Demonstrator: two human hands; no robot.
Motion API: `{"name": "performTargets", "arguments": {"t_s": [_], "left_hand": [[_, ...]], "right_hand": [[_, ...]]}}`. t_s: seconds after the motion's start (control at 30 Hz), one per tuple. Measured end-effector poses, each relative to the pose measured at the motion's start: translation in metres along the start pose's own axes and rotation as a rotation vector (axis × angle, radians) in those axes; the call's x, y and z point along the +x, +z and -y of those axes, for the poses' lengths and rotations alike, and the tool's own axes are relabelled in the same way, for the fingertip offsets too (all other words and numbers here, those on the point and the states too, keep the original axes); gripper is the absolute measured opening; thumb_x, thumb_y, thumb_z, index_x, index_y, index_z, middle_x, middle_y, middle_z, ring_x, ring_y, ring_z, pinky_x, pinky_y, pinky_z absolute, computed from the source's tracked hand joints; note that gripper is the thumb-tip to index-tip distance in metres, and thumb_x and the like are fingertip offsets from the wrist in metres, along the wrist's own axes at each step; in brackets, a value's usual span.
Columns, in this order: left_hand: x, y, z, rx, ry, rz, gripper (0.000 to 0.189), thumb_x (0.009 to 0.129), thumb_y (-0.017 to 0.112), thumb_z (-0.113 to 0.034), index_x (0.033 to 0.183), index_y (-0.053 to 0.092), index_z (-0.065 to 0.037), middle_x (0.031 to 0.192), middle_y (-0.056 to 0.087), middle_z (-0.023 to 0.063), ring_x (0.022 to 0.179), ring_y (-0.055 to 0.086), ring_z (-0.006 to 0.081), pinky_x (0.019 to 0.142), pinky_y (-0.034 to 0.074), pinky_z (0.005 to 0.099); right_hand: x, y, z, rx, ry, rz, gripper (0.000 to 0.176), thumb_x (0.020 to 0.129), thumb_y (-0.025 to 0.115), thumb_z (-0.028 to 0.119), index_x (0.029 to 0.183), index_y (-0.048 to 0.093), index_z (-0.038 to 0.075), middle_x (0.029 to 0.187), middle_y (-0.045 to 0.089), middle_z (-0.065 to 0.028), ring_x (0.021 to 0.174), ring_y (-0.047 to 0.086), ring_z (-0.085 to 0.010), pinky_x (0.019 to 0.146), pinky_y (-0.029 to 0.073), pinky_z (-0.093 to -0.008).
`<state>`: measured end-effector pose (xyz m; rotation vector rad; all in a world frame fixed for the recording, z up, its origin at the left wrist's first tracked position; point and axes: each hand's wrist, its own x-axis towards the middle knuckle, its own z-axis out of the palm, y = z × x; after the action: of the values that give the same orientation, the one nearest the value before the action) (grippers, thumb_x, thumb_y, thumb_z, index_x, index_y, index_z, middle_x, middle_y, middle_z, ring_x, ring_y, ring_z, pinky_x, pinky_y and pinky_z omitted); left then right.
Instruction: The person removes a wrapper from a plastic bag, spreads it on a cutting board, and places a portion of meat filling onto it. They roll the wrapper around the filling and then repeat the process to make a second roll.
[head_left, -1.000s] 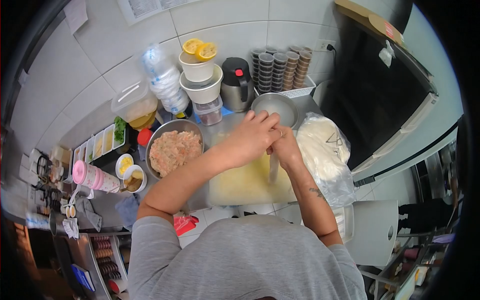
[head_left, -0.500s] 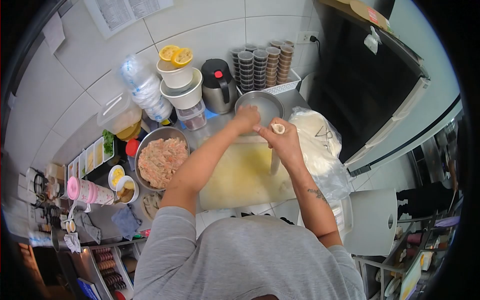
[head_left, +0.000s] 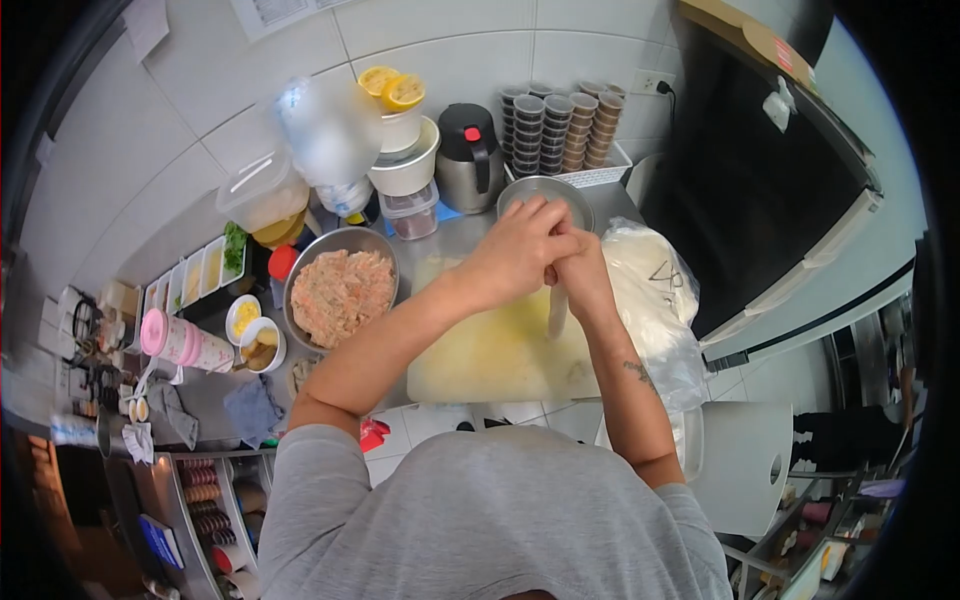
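Observation:
A long pale roll (head_left: 557,312) hangs down from my right hand (head_left: 585,275), whose fingers are wrapped round its upper part. Bent over the top of the same roll, my left hand (head_left: 520,248) presses against the right thumb and fingers; the roll's upper end is hidden between them. Both hands are above the far right part of a yellowish cutting board (head_left: 480,360). Just behind them stands a round metal bowl (head_left: 548,187), partly covered by my left fingers. A plastic bag of white wrappers (head_left: 650,290) lies to the right of my right hand.
At the left is a metal bowl of pinkish minced filling (head_left: 343,298), near small white cups (head_left: 262,345) and a pink tumbler (head_left: 185,342). Behind stand a steel jug (head_left: 470,165), white tubs (head_left: 405,170) and stacked lidded cups (head_left: 555,130). A dark fridge side rises at the right.
My left hand has come out of the metal bowl, back towards me, and onto the top of the roll. The roll's open upper end, visible before, is now covered. The view has shifted slightly.

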<state>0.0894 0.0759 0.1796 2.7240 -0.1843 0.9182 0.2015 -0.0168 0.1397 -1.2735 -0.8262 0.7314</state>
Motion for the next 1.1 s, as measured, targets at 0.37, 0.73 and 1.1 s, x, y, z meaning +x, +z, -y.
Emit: {"name": "performTargets", "arguments": {"t_s": [0.37,0.73,1.1], "left_hand": [[-0.062,0.043,0.004,-0.754,-0.603,0.405,0.031,0.097,0.056,-0.029,0.110,0.053,-0.002,0.088,0.059,0.0050,0.080,0.059,0.0128,0.071,0.048,0.0276],[-0.045,0.004,0.022,-0.415,-0.574,0.890,0.034,0.097,0.052,-0.035,0.109,0.059,-0.004,0.088,0.065,0.0104,0.077,0.064,0.0205,0.071,0.050,0.0356],[0.003,-0.051,-0.025,0.515,-0.126,0.739,0.033,0.076,0.071,-0.021,0.105,0.063,-0.006,0.098,0.067,0.0127,0.095,0.064,0.0309,0.089,0.042,0.0515]], "right_hand": [[-0.005,-0.028,-0.011,0.874,-0.144,0.110,0.036,0.096,0.056,0.041,0.108,0.058,0.007,0.058,0.035,0.0025,0.051,0.039,-0.0089,0.056,0.038,-0.0294],[-0.054,-0.081,-0.064,0.330,0.346,0.482,0.056,0.090,0.061,0.039,0.131,0.054,0.000,0.111,0.065,-0.0114,0.099,0.062,-0.0206,0.085,0.051,-0.0326],[-0.051,0.001,-0.074,-0.115,0.234,0.428,0.019,0.082,0.075,0.017,0.090,0.064,0.004,0.075,0.054,0.0052,0.070,0.048,-0.0044,0.062,0.039,-0.0226]]}}
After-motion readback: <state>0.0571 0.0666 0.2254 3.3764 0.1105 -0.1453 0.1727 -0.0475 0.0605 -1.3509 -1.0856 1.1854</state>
